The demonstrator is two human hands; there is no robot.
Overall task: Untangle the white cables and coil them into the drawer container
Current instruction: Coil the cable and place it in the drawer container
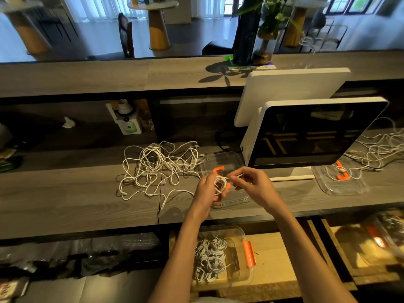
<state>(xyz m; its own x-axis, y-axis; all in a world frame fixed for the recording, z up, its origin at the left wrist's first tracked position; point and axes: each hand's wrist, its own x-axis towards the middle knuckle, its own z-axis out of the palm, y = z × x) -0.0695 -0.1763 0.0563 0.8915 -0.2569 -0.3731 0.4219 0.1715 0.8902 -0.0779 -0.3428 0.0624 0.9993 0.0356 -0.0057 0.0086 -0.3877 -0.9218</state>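
No text, brand or number can be read anywhere in this view. A small white box [129,125] at the back of the worktop [65,193], left of centre, carries a green round mark, but its print is too small and blurred to make out. A green and white card [247,66] on the raised shelf behind the worktop, under the plant, shows printing that is likewise unreadable. The dark screen [310,134] near the right end shows only reflections.

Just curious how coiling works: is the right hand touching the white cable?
Touching. The head view shows the right hand pinching the cable's free end beside the coil held in the left hand.
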